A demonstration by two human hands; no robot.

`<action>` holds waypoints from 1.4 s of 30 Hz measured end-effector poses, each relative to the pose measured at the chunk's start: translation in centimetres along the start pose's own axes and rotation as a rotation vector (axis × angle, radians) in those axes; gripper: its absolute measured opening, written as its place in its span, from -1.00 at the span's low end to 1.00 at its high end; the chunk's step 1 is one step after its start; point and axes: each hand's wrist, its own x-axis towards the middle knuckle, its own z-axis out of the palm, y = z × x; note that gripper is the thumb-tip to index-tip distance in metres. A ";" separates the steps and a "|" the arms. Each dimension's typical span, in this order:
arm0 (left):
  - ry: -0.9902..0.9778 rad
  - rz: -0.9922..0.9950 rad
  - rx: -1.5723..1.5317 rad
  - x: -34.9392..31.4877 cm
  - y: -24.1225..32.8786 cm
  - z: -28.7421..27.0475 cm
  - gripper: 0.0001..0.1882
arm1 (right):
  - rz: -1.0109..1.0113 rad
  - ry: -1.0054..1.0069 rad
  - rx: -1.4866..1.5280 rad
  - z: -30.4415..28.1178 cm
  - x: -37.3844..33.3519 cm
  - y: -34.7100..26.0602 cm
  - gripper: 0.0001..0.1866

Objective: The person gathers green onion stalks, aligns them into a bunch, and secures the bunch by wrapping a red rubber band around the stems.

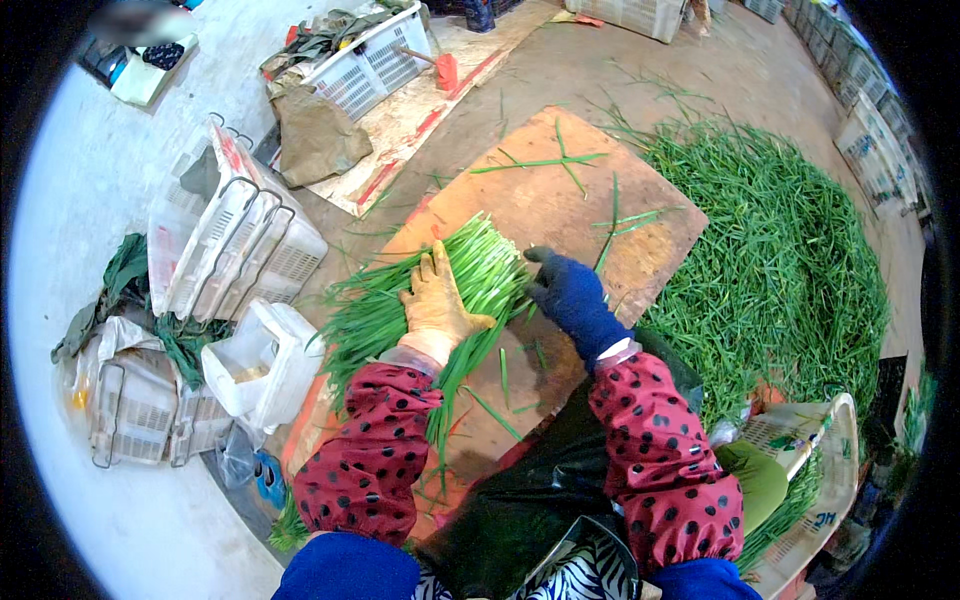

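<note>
A thick bunch of garlic chives point(480, 262) lies on the wooden board point(650, 220), its pale cut ends toward the right and its leaves trailing left. Spread flat on top of the bunch is my left hand point(437, 300), in a yellowish glove, fingers stretched out. My right hand point(577, 300), in a dark blue glove, is at the pale ends. Its forefinger bends toward them with a gap above the thumb, and I see nothing held in it. The other fingers are partly hidden. Loose stalks point(540, 162) lie scattered on the board's far part.
A large heap of chives point(770, 270) lies right of the board. At the left stand leaning white crates point(235, 230) and a white plastic tub point(265, 355). Another crate point(370, 65) sits at the far left, and a pale basket point(840, 450) with greens is close by my right.
</note>
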 end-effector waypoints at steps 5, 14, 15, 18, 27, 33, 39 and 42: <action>0.004 0.040 0.033 -0.1 0.3 0.3 0.41 | -0.115 -0.023 -0.206 2.9 0.3 3.0 -0.74; -0.046 0.038 0.037 0.0 0.0 -0.1 0.44 | -0.030 -0.009 0.407 3.2 1.2 -0.1 -0.67; -0.044 0.052 0.028 -0.1 -0.1 0.0 0.44 | 0.005 -0.039 0.554 4.0 1.4 0.5 -0.71; -0.052 0.085 0.002 -0.1 -0.1 0.1 0.44 | 0.217 -0.063 0.869 4.5 2.4 1.1 -0.81; -0.027 0.074 0.026 0.0 -0.6 0.3 0.43 | 0.198 0.239 0.516 1.2 1.4 -0.6 -0.74; -0.089 0.081 0.046 0.0 0.4 0.0 0.44 | -0.260 -0.204 0.101 4.1 -1.7 3.5 -0.73; -0.083 0.041 0.099 -0.6 1.5 0.0 0.44 | 0.200 -0.390 0.705 7.6 -0.8 2.3 -0.73; -0.024 0.018 0.158 -0.6 0.8 1.0 0.42 | 0.455 -0.485 0.874 5.3 -0.9 -0.6 -0.76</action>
